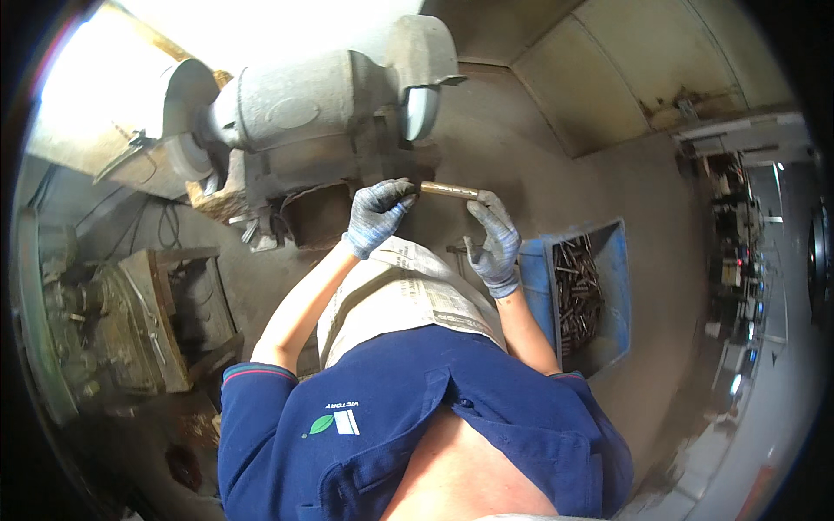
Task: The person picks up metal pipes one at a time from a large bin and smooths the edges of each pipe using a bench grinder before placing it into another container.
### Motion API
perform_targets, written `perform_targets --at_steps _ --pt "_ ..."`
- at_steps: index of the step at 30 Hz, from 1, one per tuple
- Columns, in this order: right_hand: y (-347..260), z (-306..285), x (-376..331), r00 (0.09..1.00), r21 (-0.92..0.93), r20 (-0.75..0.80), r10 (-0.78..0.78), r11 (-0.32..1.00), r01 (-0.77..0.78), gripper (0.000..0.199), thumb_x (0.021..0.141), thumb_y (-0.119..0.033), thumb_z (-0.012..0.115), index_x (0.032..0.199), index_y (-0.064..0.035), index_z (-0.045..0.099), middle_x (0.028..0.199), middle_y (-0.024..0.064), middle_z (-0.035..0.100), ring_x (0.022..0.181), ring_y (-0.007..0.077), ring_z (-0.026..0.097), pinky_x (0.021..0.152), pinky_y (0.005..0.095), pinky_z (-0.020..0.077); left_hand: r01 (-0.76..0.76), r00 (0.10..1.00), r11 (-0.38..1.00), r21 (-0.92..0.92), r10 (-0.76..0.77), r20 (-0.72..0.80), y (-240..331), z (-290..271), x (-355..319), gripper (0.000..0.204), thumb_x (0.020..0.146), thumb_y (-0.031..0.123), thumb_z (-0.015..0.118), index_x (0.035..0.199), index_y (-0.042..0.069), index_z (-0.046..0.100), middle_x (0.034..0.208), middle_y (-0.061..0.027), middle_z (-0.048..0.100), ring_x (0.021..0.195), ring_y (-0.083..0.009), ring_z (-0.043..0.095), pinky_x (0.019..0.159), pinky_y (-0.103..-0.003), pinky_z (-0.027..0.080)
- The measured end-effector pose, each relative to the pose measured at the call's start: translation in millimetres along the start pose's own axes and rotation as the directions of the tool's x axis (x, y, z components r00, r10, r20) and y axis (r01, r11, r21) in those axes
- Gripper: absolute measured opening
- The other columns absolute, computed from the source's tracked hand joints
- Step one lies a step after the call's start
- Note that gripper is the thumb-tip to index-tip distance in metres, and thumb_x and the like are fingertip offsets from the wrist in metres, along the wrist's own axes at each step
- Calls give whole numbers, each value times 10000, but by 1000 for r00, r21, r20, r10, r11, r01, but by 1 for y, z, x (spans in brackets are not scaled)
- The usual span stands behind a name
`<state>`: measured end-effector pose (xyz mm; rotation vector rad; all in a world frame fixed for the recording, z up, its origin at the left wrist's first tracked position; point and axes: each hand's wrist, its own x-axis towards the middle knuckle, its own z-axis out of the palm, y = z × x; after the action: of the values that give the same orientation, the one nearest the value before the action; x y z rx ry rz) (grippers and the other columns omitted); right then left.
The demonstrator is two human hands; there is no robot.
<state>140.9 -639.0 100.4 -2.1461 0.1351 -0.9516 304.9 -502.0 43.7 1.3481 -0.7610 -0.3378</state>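
Two gloved hands, left hand (pixel 377 215) and right hand (pixel 494 243), hold one metal rod (pixel 448 189).

Both gloved hands, left hand (pixel 377 215) and right hand (pixel 495 245), raised forward, fingers pinched.

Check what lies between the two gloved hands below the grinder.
In the head view a short brass-coloured metal rod spans the gap, left hand gripping one end and right hand the other, below the grinding wheel.

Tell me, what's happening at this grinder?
A person in grey gloves holds a short metal rod level between both hands, left hand at one end, right hand at the other, just below the bench grinder's right wheel. A blue bin of similar rods sits to their right.
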Motion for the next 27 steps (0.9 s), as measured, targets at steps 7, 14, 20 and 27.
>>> perform_targets --at_steps 7,14,20,27 --pt "-3 -120 -71 963 -445 -149 224 855 -267 416 760 -297 690 1000 33 611 1074 196 571 993 317 551 873 387 433 372 928 928 19 -372 10 -24 -29 -31 168 821 47 643 956 -54 643 811 -90 676 707 -103 608 664 -242 501" --pt "66 -168 -136 868 -664 -254 428 575 -478 308 795 -202 679 936 63 611 1073 169 576 933 287 568 839 362 469 467 881 807 362 -458 -115 -23 -84 -78 265 812 250 613 920 18 679 797 -149 670 682 -204 640 648 -333 486" --pt "68 -15 -94 854 1 275 442 888 -460 107 817 -17 625 898 52 639 907 100 644 855 148 589 790 271 476 432 902 724 537 -355 -247 8 -111 -135 260 798 208 589 951 8 654 856 -166 664 800 -284 643 747 -372 491" --pt "63 46 -88 550 107 700 455 696 -710 179 868 -93 597 955 58 641 902 90 649 821 141 595 751 260 480 696 588 633 337 -235 -774 98 -167 -305 202 816 207 630 931 48 676 893 -73 687 788 -178 638 751 -305 501"
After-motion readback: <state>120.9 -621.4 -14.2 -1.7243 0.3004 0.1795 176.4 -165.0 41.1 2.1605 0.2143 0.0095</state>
